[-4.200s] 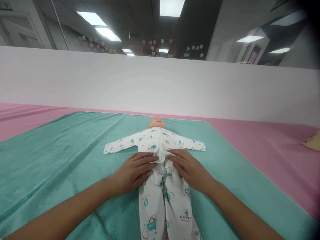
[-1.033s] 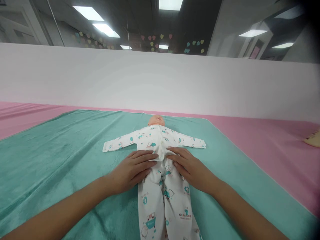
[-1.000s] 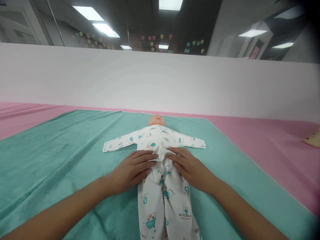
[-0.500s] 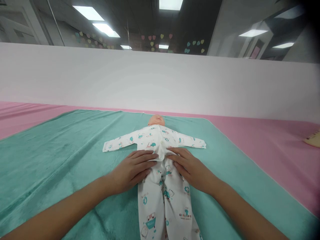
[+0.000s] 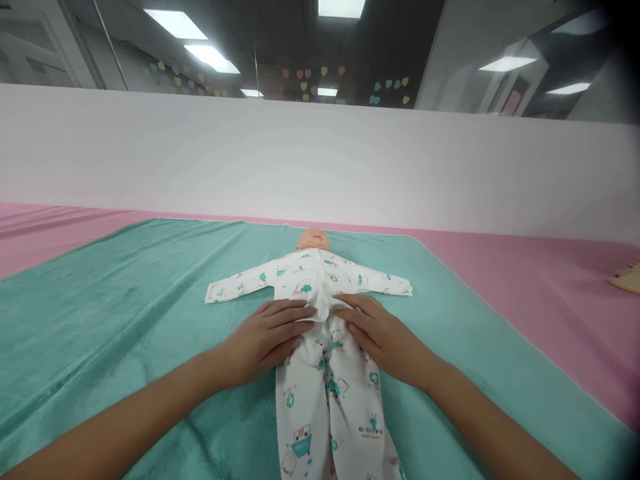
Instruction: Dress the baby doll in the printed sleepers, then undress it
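Note:
A baby doll (image 5: 313, 240) lies on its back on a teal blanket (image 5: 125, 300), head away from me. It wears a white onesie (image 5: 320, 373) with teal cartoon prints, sleeves spread out to both sides. My left hand (image 5: 263, 340) rests flat on the left side of the doll's waist, fingers stretched out and together. On the right side of the waist lies my right hand (image 5: 383, 337), also flat with its fingers extended. The fingertips of both hands nearly meet over the middle seam. Neither hand grips anything.
The blanket lies on a pink sheet (image 5: 540, 293) that runs to both sides. A white partition wall (image 5: 320, 167) stands behind the doll's head. A tan object (image 5: 627, 277) shows at the far right edge.

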Action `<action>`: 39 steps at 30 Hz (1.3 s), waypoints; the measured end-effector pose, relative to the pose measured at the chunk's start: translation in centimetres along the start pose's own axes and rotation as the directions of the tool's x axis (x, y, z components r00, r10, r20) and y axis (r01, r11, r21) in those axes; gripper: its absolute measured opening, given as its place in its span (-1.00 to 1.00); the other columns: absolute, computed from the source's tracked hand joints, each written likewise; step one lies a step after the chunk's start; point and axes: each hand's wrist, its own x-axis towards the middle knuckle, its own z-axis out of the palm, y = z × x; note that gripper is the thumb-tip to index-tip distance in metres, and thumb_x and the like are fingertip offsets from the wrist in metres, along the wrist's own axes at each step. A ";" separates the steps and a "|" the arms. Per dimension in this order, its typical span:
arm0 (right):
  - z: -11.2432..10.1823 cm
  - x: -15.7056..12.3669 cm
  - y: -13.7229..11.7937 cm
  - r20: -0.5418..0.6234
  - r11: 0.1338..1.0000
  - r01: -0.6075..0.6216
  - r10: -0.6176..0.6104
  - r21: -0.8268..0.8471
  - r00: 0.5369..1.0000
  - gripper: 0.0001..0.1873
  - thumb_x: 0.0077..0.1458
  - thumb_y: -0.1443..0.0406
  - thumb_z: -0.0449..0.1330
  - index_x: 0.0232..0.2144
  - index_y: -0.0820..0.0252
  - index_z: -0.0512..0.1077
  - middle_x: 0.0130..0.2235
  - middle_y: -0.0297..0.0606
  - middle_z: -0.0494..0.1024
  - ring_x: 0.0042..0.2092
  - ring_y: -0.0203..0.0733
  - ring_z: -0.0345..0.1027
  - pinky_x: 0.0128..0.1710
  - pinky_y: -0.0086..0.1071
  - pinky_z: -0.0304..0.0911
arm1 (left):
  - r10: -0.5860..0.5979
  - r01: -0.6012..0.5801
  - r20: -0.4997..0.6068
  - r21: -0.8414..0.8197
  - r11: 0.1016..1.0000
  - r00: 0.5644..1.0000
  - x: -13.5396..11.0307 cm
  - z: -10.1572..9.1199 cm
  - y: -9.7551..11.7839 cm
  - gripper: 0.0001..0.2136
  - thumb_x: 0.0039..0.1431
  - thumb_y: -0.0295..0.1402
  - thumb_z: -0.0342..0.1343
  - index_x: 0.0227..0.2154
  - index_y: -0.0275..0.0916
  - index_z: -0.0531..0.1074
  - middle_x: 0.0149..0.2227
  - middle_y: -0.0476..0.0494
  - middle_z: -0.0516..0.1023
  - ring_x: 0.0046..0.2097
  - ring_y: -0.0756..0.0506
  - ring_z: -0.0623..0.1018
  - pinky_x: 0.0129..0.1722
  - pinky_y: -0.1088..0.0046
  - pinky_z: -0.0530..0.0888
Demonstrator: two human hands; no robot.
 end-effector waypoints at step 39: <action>0.1 -0.1 0.0 0.026 1.000 -0.005 0.005 0.005 1.000 -0.59 0.19 0.35 -0.14 0.05 -0.08 0.19 0.19 -0.40 0.14 0.20 -0.20 -0.02 0.13 -0.13 0.14 | -0.011 0.011 0.029 0.002 1.000 1.000 -0.1 -0.1 -0.1 -0.65 0.26 -0.42 -0.13 0.10 -0.12 0.21 0.17 -0.06 0.22 0.22 -0.13 0.13 0.17 0.20 0.19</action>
